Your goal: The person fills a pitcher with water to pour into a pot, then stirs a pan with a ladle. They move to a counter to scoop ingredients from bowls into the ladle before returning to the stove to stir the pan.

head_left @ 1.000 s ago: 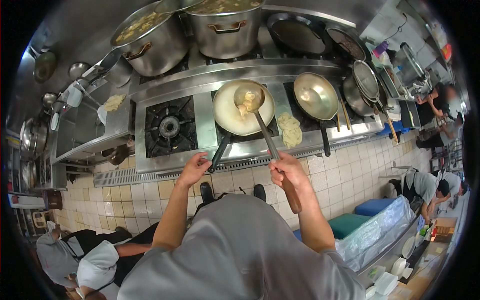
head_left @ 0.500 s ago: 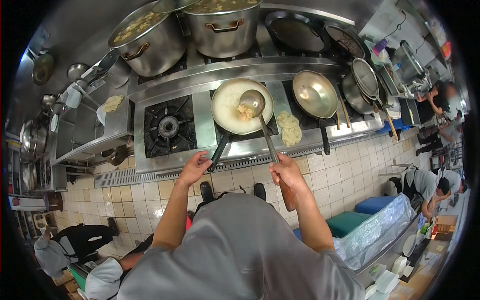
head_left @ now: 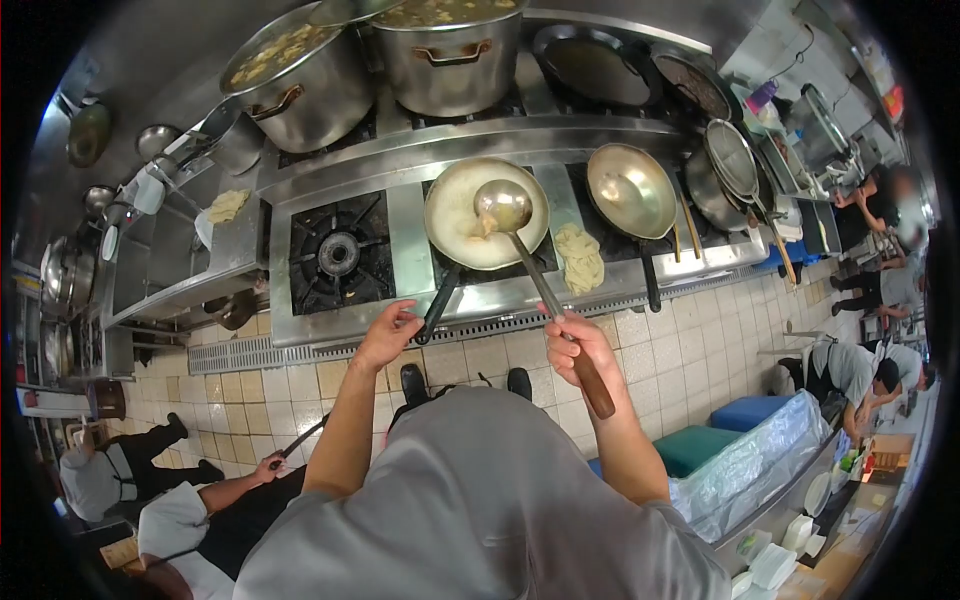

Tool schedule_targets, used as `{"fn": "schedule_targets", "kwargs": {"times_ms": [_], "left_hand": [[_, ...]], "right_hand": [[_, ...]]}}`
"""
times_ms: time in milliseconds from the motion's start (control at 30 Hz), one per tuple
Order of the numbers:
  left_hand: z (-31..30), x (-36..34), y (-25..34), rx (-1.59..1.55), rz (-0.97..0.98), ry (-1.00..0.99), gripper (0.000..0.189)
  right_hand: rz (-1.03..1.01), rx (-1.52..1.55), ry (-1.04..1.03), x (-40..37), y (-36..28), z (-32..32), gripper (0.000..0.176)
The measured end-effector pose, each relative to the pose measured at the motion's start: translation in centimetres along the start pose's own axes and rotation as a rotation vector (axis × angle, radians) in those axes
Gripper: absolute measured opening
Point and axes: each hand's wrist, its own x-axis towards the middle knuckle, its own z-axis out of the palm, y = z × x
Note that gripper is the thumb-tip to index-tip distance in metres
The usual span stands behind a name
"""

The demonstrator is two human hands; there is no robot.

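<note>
- So the right hand [head_left: 583, 350] was wrapped around the ladle [head_left: 535, 272], fingers curled closed on the handle, with the wooden end poking out below the palm, toward the body.
- That forearm reached in from the near right, and the ladle slanted far and left from the fist.
- Its round end sat over the milky liquid [head_left: 462, 190] in the pan [head_left: 428, 225], with some food bits [head_left: 487, 226] by its left edge.
- Left hand [head_left: 388, 338] was half open, fingers loosely bent, right by the pan's black handle [head_left: 438, 305]; couldn't tell if they touched.
- The pan was on the stove [head_left: 408, 240], between a burner [head_left: 338, 254] on the left and another pan [head_left: 632, 192] on the right.
- Crumpled cloth [head_left: 579, 258] lay just right of it.
</note>
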Motion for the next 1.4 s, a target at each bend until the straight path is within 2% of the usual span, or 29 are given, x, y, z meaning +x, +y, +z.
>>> {"fn": "schedule_targets", "kwargs": {"times_ms": [67, 133, 167, 233, 367, 433, 467, 633, 733, 767, 800, 867, 900, 933, 1000, 1033, 1200, 1267, 1400], "left_hand": [[0.0, -0.2, 0.0, -0.020, -0.007, 0.000, 0.048], [-0.1, -0.2, -0.5, -0.010, 0.007, 0.000, 0.047], [-0.1, -0.3, -0.4, 0.000, 0.021, -0.003, 0.047], [-0.3, -0.6, -0.4, -0.007, 0.017, 0.000, 0.047], [-1.0, -1.6, -0.9, -0.029, 0.012, 0.066, 0.047], [-1.9, -1.9, -2.2, -0.022, 0.003, 0.103, 0.046], [-2.5, -2.3, -2.9, -0.012, -0.009, 0.132, 0.046], [-6.3, -5.3, -5.4, -0.136, -0.085, 0.261, 0.045], [-9.8, -7.3, -8.6, -0.201, -0.120, 0.359, 0.043], [-11.1, -7.8, -9.4, -0.238, -0.122, 0.410, 0.043], [-12.5, -8.4, -10.1, -0.246, -0.117, 0.409, 0.043], [-15.6, -9.7, -11.6, -0.327, -0.213, 0.482, 0.042], [-17.4, -10.0, -13.0, -0.326, -0.211, 0.471, 0.043], [-19.3, -10.2, -14.3, -0.327, -0.207, 0.461, 0.043], [-22.6, -10.7, -15.6, -0.343, -0.228, 0.490, 0.042], [-24.4, -10.9, -15.9, -0.326, -0.239, 0.487, 0.041], [-31.7, -11.0, -13.6, -0.275, -0.247, 0.454, 0.039], [-34.0, -10.5, -12.6, -0.317, -0.234, 0.489, 0.039], [-36.4, -9.2, -9.9, -0.295, -0.217, 0.507, 0.040]], "right_hand": [[-0.032, -0.055, 0.003, -0.4, 0.5, 1.8, 0.035], [-0.136, -0.406, 0.189, -0.6, 0.8, 3.5, 0.029], [-0.138, -0.406, 0.188, -0.3, 1.0, 3.5, 0.029], [-0.225, -0.862, 0.260, 0.3, 1.2, 3.1, 0.026], [-0.296, -1.060, 0.285, 0.7, 0.9, 3.4, 0.027], [-0.313, -1.297, 0.388, 0.8, 0.5, 3.3, 0.038], [-0.308, -1.303, 0.382, 1.1, 0.5, 2.5, 0.038], [-0.600, -1.762, 0.531, 5.0, 1.1, -2.3, 0.057], [-0.596, -1.710, 0.474, 6.5, 1.7, -2.8, 0.047], [-0.339, -1.484, 0.501, 6.4, 2.0, -1.1, 0.033], [-0.344, -1.493, 0.501, 6.8, 2.5, -0.6, 0.033], [-0.230, -0.901, 0.446, 6.8, 3.6, -0.1, 0.020], [-0.178, -0.635, 0.382, 6.7, 3.8, 0.0, 0.020], [-0.188, -0.634, 0.388, 6.7, 4.0, 0.3, 0.020], [-0.060, -0.062, 0.243, 6.5, 4.9, 1.5, 0.019], [-0.026, 0.065, 0.174, 6.3, 5.4, 2.0, 0.019], [-0.179, -0.114, 0.290, 5.2, 9.1, 5.2, 0.024], [-0.282, -0.356, 0.372, 5.0, 10.1, 6.7, 0.022], [-0.397, -0.571, 0.551, 5.1, 11.2, 9.6, 0.019]]}}
